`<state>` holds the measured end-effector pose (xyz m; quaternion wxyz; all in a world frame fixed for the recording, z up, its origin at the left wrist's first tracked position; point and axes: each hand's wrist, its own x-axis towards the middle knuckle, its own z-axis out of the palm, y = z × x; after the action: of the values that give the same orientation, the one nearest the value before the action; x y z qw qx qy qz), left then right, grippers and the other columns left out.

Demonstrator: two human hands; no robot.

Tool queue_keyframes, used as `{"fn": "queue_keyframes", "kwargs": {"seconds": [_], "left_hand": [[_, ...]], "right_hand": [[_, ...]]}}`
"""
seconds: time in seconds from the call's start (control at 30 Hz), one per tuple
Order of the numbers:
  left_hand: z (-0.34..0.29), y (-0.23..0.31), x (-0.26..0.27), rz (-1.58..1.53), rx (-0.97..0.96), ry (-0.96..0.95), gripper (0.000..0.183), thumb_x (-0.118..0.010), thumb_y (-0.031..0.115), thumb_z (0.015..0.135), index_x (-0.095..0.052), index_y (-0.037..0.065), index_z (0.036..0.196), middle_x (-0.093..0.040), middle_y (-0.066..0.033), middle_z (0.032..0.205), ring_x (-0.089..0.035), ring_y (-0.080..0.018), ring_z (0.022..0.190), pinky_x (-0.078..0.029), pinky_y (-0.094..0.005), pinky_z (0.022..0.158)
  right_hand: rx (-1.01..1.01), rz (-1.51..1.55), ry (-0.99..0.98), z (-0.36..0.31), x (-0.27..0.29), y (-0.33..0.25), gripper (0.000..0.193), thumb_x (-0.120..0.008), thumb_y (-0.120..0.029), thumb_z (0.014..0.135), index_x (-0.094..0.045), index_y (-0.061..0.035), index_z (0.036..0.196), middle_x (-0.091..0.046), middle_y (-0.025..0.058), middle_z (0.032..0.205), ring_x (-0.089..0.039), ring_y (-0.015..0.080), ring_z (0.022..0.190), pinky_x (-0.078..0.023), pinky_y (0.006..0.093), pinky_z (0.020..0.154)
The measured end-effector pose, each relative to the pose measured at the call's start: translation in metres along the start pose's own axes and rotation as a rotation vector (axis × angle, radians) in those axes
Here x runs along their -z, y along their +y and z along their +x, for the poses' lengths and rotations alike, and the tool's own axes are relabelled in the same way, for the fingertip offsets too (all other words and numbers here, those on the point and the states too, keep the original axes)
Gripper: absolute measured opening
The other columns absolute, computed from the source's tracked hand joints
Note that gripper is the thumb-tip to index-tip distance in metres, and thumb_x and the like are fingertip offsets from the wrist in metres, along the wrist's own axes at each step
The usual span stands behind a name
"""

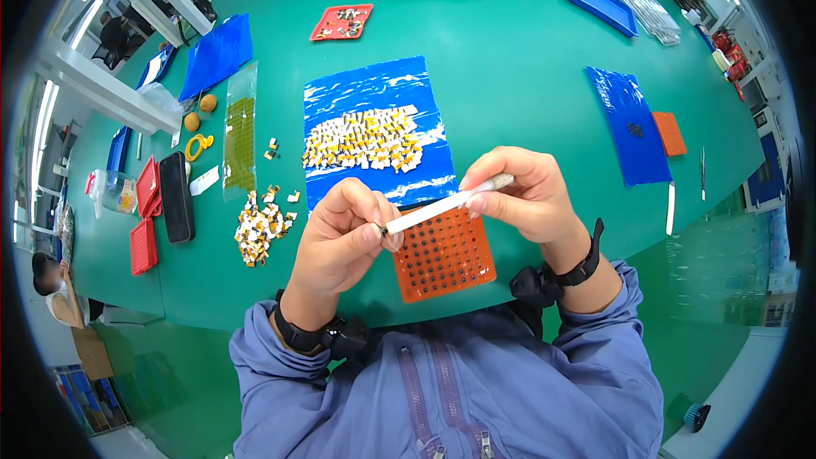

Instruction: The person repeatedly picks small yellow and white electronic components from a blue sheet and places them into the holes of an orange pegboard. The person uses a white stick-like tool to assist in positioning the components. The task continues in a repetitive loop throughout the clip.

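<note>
My right hand (529, 202) grips a white flat stick (429, 211) by its wrapped, pale end. The stick slants down to the left. Between thumb and forefinger, my left hand (342, 228) pinches a small dark part (383, 230), and the stick's far tip meets it there. Under both hands lies an orange tray (463, 282) with rows of small dark round pieces. Beyond them, a blue sheet (365, 76) carries dense rows of small white-and-yellow pieces (365, 140). More of these pieces form a loose pile (262, 229) to the left.
Left of the pile are a black case (177, 197), red trays (143, 246), a yellow-green sheet (240, 136) and yellow tape rings (198, 148). A red tray (342, 22) holds loose parts farther off. At right lie another blue sheet (625, 149), an orange block (670, 133) and tweezers (703, 172).
</note>
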<state>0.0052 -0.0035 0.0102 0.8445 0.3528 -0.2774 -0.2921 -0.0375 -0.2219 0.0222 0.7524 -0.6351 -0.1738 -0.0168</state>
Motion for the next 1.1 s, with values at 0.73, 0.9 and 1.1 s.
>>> {"fn": "queue_keyframes", "kwargs": {"seconds": [0.73,0.9,1.1], "left_hand": [[-0.001,-0.003,0.004,0.01,-0.018,-0.021,0.009,-0.056,0.005,0.082,-0.047,0.004,0.082,-0.052,-0.0058,0.076,-0.052,-0.0152,0.072,-0.041,-0.0273,0.065],[-0.001,-0.002,0.004,0.033,-0.009,-0.031,0.009,-0.056,0.005,0.082,-0.047,0.004,0.082,-0.052,-0.0054,0.075,-0.052,-0.015,0.072,-0.041,-0.0269,0.065],[0.0,-0.001,0.006,0.06,-0.034,-0.02,0.008,-0.056,0.004,0.082,-0.047,0.004,0.083,-0.051,-0.0048,0.074,-0.051,-0.0139,0.071,-0.04,-0.026,0.065]], "right_hand": [[0.293,-0.501,-0.029,0.004,-0.005,-0.005,0.007,-0.062,-0.004,0.075,-0.058,-0.0001,0.081,-0.056,0.0065,0.072,-0.053,0.0167,0.064,-0.042,0.0261,0.056],[0.267,-0.559,-0.087,0.003,-0.001,-0.008,0.011,-0.063,-0.002,0.074,-0.058,-0.0004,0.083,-0.055,0.0069,0.073,-0.052,0.0174,0.065,-0.041,0.0265,0.057],[0.286,-0.566,-0.059,0.004,-0.005,-0.006,0.005,-0.061,-0.004,0.076,-0.06,-0.0005,0.08,-0.055,0.0058,0.066,-0.052,0.0171,0.058,-0.041,0.0264,0.053]]}}
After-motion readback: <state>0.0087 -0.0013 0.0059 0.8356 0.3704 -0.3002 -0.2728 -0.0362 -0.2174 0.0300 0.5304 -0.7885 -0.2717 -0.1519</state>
